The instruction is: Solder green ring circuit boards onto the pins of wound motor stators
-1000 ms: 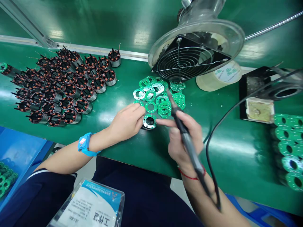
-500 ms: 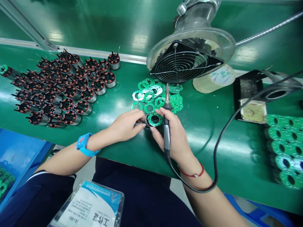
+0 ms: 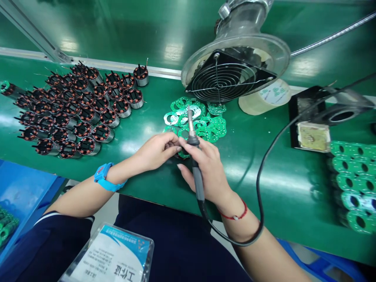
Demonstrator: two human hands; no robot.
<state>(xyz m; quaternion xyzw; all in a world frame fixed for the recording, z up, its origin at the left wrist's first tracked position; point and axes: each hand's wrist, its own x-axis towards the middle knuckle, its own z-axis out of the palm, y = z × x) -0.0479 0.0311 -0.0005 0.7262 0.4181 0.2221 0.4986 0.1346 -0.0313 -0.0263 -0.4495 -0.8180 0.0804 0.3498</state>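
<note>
My right hand [image 3: 205, 170] is closed round a black soldering iron [image 3: 196, 172], whose tip points away from me over a pile of green ring-shaped circuit boards [image 3: 199, 119]. My left hand [image 3: 157, 150], with a blue wrist strap [image 3: 103, 178] on its wrist, pinches a small stator with a green ring board on top [image 3: 182, 154]. That part is mostly hidden between the fingertips of both hands, which meet over it on the green bench [image 3: 141, 133].
Several copper-wound stators [image 3: 76, 109] stand in rows at the left. A round fume fan [image 3: 235, 66] hangs over the back of the bench, with a tape roll [image 3: 267, 98] beside it. An iron stand with sponge [image 3: 317, 125] and finished green-topped parts [image 3: 352, 184] sit right. A blue bin [image 3: 17, 196] lies lower left.
My right hand swung the soldering iron upright and moved left, closing in on the part. The fingers of both hands now cover the green ring board that showed before.
</note>
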